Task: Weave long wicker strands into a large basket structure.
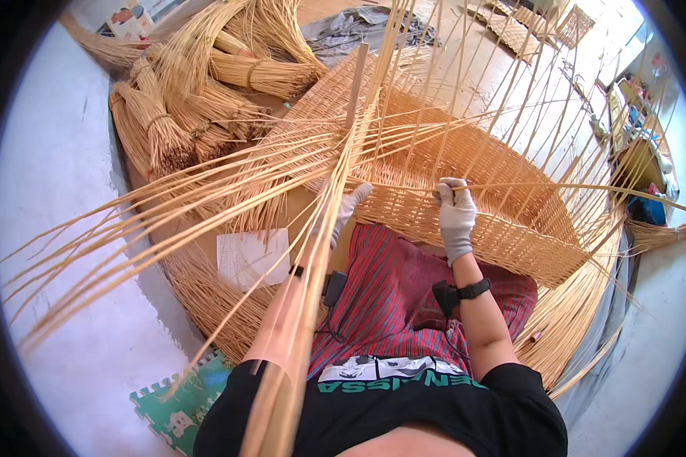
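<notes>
A large rectangular wicker basket [537, 247] lies tilted across my lap, its woven wall toward me. Many upright wicker rods stick up from its far and right sides, and a thick bunch of loose rods [129, 213] fans out to the left. My right hand [456, 219], in a pale glove, pinches a long wicker rod [572, 186] at the near rim; the rod stretches off to the right. My left hand [349, 209], also gloved, grips the near rim further left, its thumb on the edge. Rods in front hide part of that hand, and the wall hides its fingers.
Tied bundles of wicker [160, 133] are piled at the back left. A white paper sheet [251, 259] lies left of my lap. More loose rods cover the floor on both sides. A green foam mat [179, 404] is at lower left, and woven panels [511, 34] lie far back.
</notes>
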Available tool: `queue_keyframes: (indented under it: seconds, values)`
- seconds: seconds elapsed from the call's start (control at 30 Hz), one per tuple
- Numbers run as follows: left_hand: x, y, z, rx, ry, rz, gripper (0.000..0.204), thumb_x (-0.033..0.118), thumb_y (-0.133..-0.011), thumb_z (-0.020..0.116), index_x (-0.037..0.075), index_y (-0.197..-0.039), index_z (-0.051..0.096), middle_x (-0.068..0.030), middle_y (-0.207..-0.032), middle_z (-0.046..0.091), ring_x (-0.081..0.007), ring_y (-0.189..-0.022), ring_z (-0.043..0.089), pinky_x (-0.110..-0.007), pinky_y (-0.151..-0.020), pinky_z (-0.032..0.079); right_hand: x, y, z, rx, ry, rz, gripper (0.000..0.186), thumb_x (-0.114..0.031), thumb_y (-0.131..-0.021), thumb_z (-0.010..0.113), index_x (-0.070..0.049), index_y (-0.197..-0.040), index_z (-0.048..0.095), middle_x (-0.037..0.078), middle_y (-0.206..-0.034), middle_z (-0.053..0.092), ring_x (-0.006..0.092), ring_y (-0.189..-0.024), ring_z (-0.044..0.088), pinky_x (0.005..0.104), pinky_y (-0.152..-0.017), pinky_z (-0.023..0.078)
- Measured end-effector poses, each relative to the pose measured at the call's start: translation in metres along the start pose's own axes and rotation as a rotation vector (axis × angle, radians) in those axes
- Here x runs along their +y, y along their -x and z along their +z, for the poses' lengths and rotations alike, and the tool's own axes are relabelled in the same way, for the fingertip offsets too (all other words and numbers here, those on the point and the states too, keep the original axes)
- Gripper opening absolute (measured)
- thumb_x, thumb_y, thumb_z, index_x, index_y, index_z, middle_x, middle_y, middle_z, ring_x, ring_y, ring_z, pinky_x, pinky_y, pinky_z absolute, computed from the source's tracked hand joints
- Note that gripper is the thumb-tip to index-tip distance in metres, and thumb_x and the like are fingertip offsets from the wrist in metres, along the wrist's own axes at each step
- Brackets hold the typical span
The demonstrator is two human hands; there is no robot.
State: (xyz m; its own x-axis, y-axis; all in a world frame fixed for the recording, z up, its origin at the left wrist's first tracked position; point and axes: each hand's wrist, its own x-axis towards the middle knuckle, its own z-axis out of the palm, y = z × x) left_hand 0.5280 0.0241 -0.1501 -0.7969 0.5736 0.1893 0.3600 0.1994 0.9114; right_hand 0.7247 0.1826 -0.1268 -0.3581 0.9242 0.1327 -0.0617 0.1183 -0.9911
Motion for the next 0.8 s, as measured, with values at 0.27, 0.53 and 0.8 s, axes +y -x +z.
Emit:
queue_keyframes:
  seconds: [0.27, 0.53, 0.8]
  values:
    - [-0.015, -0.013, 0.003, -0.092, 0.187, 0.085, 0.110, 0.047, -0.069, 0.093, -0.002, -0.150, 0.037, -0.0263, -0.146, 0.049, -0.0393, -0.137, 0.046, -0.044, -0.117, 0.036, -0.005, 0.003, 0.001, 0.020, 0.027, 0.052, 0.002, -0.005, -0.100, 0.062, -0.006, -0.099, 0.064, 0.000, -0.084, 0.063, 0.0088, -0.075, 0.060, 0.0243, -0.068, 0.051]
    - [0.009, -0.016, -0.017, -0.284, 0.096, -0.169, 0.134, 0.077, -0.061, 0.082, -0.004, -0.154, 0.030, -0.0313, -0.154, 0.038, -0.0436, -0.143, 0.038, -0.046, -0.120, 0.034, 0.006, -0.009, 0.003, 0.005, 0.006, 0.031, 0.003, -0.005, -0.101, 0.062, -0.005, -0.098, 0.064, 0.001, -0.083, 0.064, 0.0088, -0.074, 0.060, 0.0244, -0.066, 0.051]
    - [0.005, -0.018, -0.006, -0.088, 0.079, -0.006, 0.122, 0.067, -0.063, 0.087, -0.005, -0.148, 0.038, -0.0299, -0.145, 0.049, -0.0434, -0.135, 0.047, -0.045, -0.116, 0.038, -0.051, 0.022, 0.014, -0.012, 0.255, 0.097, 0.003, -0.008, -0.100, 0.064, -0.008, -0.099, 0.067, -0.001, -0.080, 0.064, 0.0079, -0.066, 0.062, 0.0245, -0.061, 0.052]
